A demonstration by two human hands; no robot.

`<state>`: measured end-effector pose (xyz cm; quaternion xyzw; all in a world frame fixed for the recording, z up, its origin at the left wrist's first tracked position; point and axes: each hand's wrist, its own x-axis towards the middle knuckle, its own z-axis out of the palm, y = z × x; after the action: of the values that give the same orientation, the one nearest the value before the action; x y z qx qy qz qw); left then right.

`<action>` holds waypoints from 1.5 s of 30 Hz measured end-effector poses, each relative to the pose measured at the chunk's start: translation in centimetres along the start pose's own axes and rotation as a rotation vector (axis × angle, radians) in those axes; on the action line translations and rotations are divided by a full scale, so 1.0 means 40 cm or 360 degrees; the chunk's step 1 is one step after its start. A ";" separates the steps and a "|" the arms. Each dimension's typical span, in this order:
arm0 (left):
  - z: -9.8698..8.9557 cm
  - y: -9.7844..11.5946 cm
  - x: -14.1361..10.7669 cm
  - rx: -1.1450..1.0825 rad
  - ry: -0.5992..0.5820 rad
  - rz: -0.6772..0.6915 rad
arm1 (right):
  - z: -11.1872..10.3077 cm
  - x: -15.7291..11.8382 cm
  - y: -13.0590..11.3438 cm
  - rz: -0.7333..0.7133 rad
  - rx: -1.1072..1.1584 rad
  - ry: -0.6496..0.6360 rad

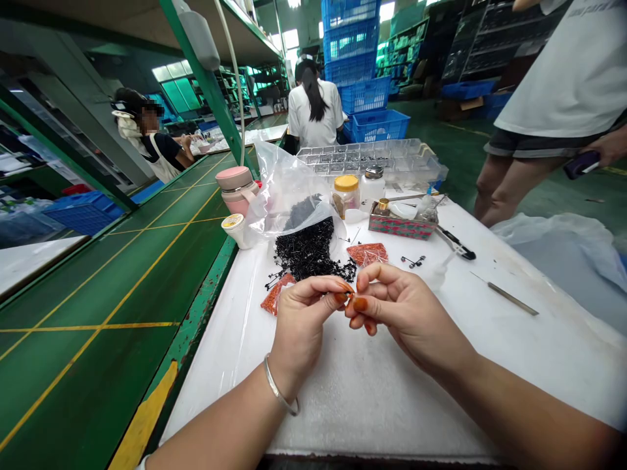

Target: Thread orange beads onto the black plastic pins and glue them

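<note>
My left hand [308, 303] and my right hand [394, 303] meet fingertip to fingertip above the white table [372, 391]. Both are closed in a pinch around something tiny and dark, too small to name. Just behind them lies a heap of small black parts [308, 251], spilling out of a clear plastic bag [281, 189]. One bag of orange-red pieces [277, 294] rests by my left hand, and another orange-red bag [367, 253] lies behind my right hand. A few loose black parts [413, 262] are scattered to the right.
Around the table stand a pink mug [237, 189], a white tub [235, 228], a yellow-lidded jar [346, 194], a patterned box [403, 222], a cutter [456, 243], a needle tool [513, 298] and a divided clear tray [367, 156]. A green conveyor [122, 281] runs left. A person [558, 85] stands right.
</note>
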<state>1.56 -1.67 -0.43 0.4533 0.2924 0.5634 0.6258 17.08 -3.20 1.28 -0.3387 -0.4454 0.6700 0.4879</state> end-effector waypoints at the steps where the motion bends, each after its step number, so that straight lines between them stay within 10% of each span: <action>1: 0.000 0.000 0.001 -0.0045 0.0022 -0.0041 | 0.000 -0.001 0.000 -0.0007 -0.0013 -0.0001; 13: 0.006 0.012 0.014 -0.0384 0.0113 -0.0560 | 0.000 -0.014 -0.003 -0.1046 -0.1242 0.0475; 45: 0.014 0.006 0.004 -0.0661 0.0072 -0.0699 | 0.010 -0.002 0.006 -0.1029 -0.1326 0.0436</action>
<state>1.97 -1.65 0.03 0.2290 0.2758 0.4722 0.8053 16.67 -3.40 1.20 -0.4333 -0.6870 0.2025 0.5471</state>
